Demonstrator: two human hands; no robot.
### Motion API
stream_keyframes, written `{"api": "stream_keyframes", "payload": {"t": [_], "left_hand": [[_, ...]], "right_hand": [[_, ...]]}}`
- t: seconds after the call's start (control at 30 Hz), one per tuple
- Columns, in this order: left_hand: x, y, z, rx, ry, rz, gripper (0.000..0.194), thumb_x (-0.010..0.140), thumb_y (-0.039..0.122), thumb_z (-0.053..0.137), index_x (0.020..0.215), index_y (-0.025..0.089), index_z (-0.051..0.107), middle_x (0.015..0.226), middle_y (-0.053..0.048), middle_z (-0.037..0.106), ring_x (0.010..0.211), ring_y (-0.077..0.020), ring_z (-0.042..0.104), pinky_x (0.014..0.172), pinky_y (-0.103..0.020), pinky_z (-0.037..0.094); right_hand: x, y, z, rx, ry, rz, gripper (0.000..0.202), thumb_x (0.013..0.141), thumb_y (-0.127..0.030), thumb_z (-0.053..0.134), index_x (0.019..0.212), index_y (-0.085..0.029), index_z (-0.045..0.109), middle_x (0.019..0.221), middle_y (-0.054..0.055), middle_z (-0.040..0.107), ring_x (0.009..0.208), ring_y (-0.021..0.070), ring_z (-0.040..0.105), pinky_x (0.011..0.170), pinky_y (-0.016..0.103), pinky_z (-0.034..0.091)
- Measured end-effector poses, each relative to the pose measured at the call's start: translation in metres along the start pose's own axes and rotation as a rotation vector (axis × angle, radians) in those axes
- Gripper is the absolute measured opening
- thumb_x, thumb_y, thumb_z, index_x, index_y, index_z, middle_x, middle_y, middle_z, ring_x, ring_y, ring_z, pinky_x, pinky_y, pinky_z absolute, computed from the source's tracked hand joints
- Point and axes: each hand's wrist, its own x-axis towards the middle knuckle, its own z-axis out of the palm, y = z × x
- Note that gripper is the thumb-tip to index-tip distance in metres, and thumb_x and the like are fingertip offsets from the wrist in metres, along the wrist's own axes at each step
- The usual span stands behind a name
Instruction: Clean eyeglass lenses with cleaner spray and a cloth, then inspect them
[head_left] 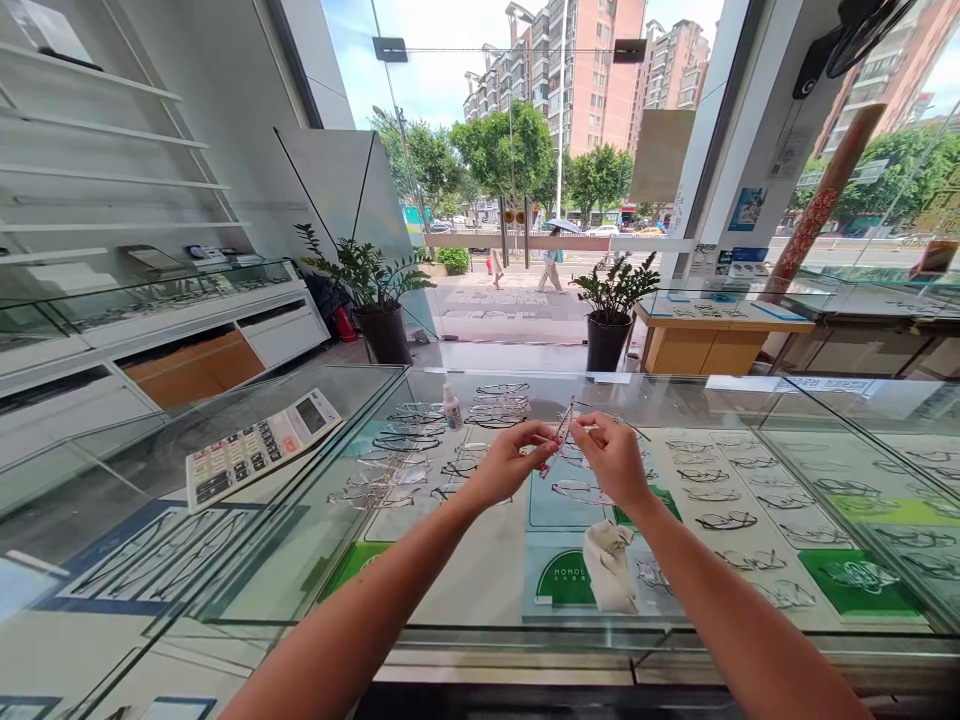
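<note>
Over the glass display counter, a thin-framed pair of eyeglasses is held up between my two hands, turned nearly edge-on. The fingers of my left hand pinch its lower left side. On the other side my right hand pinches the frame near its upper part. Below my right hand lies a crumpled cream cloth. Just beyond my left hand stands a small white spray bottle, next to several rows of eyeglasses.
A large calculator rests at the left of the counter. More spectacle frames are laid out on the right. Potted plants flank the glass door ahead. A wooden cabinet stands behind at the right.
</note>
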Motion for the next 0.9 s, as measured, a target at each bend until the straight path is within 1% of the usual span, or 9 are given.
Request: {"api": "stream_keyframes", "payload": {"t": [0.13, 0.23, 0.33, 0.43, 0.53, 0.63, 0.77, 0.83, 0.9], "left_hand": [[0.0, -0.003, 0.001, 0.005, -0.001, -0.007, 0.046, 0.089, 0.062, 0.079, 0.101, 0.018, 0.074, 0.097, -0.008, 0.072, 0.092, -0.0192, 0.067, 0.073, -0.03, 0.065], [0.0, -0.004, 0.002, -0.002, 0.019, -0.005, 0.046, 0.089, 0.062, 0.08, 0.1, 0.018, 0.075, 0.098, -0.008, 0.072, 0.094, -0.0195, 0.067, 0.073, -0.03, 0.065], [0.001, -0.004, 0.004, -0.024, 0.064, -0.004, 0.046, 0.086, 0.062, 0.082, 0.097, 0.018, 0.074, 0.102, -0.008, 0.072, 0.098, -0.0208, 0.067, 0.074, -0.032, 0.067], [0.003, -0.005, 0.001, -0.057, 0.119, -0.006, 0.048, 0.084, 0.064, 0.084, 0.095, 0.018, 0.073, 0.102, -0.009, 0.072, 0.1, -0.0216, 0.068, 0.074, -0.034, 0.068], [0.007, -0.003, -0.006, -0.134, 0.204, -0.02, 0.053, 0.079, 0.066, 0.087, 0.095, 0.018, 0.071, 0.105, -0.009, 0.073, 0.104, -0.0232, 0.07, 0.076, -0.034, 0.068], [0.009, -0.001, -0.014, -0.232, 0.308, -0.034, 0.055, 0.077, 0.066, 0.09, 0.095, 0.018, 0.068, 0.114, -0.009, 0.074, 0.111, -0.0248, 0.072, 0.083, -0.037, 0.068], [0.009, 0.003, -0.018, -0.317, 0.424, -0.019, 0.055, 0.076, 0.064, 0.091, 0.097, 0.019, 0.067, 0.122, -0.009, 0.074, 0.116, -0.0258, 0.073, 0.09, -0.042, 0.068], [0.01, 0.003, -0.019, -0.326, 0.456, -0.009, 0.055, 0.075, 0.063, 0.092, 0.098, 0.02, 0.067, 0.122, -0.008, 0.073, 0.116, -0.026, 0.072, 0.092, -0.044, 0.068], [0.01, 0.003, -0.02, -0.303, 0.456, -0.005, 0.056, 0.075, 0.064, 0.092, 0.097, 0.019, 0.067, 0.12, -0.008, 0.074, 0.116, -0.0261, 0.072, 0.09, -0.043, 0.069]], "right_hand": [[0.002, 0.001, 0.001, 0.185, -0.059, 0.126, 0.042, 0.096, -0.062, 0.066, 0.096, -0.02, 0.071, 0.054, -0.01, 0.031, 0.052, 0.0121, 0.023, 0.053, 0.029, 0.019], [0.003, 0.001, 0.0, 0.252, -0.08, 0.171, 0.039, 0.092, -0.059, 0.068, 0.092, -0.02, 0.068, 0.054, -0.011, 0.029, 0.052, 0.0114, 0.02, 0.053, 0.029, 0.016], [0.006, 0.001, 0.0, 0.278, -0.083, 0.186, 0.034, 0.09, -0.055, 0.067, 0.085, -0.022, 0.062, 0.053, -0.011, 0.031, 0.052, 0.0107, 0.02, 0.052, 0.029, 0.016], [0.009, 0.004, -0.003, 0.28, -0.066, 0.219, 0.031, 0.087, -0.052, 0.066, 0.081, -0.023, 0.058, 0.052, -0.011, 0.031, 0.05, 0.0102, 0.018, 0.051, 0.029, 0.016], [0.013, 0.008, -0.005, 0.268, -0.033, 0.24, 0.031, 0.085, -0.052, 0.066, 0.079, -0.023, 0.059, 0.052, -0.011, 0.029, 0.05, 0.0099, 0.018, 0.05, 0.028, 0.017], [0.016, 0.014, -0.006, 0.286, -0.013, 0.263, 0.032, 0.084, -0.053, 0.067, 0.078, -0.022, 0.06, 0.054, -0.011, 0.029, 0.051, 0.0097, 0.018, 0.05, 0.028, 0.017], [0.018, 0.021, -0.003, 0.373, -0.011, 0.341, 0.035, 0.082, -0.056, 0.069, 0.08, -0.022, 0.063, 0.054, -0.011, 0.03, 0.051, 0.01, 0.019, 0.049, 0.028, 0.016], [0.018, 0.023, -0.002, 0.4, -0.021, 0.392, 0.037, 0.082, -0.057, 0.071, 0.084, -0.021, 0.064, 0.053, -0.011, 0.03, 0.05, 0.0105, 0.019, 0.049, 0.029, 0.016], [0.017, 0.021, -0.005, 0.378, 0.008, 0.425, 0.039, 0.084, -0.06, 0.071, 0.09, -0.022, 0.064, 0.052, -0.012, 0.031, 0.049, 0.0107, 0.019, 0.048, 0.029, 0.016]]}}
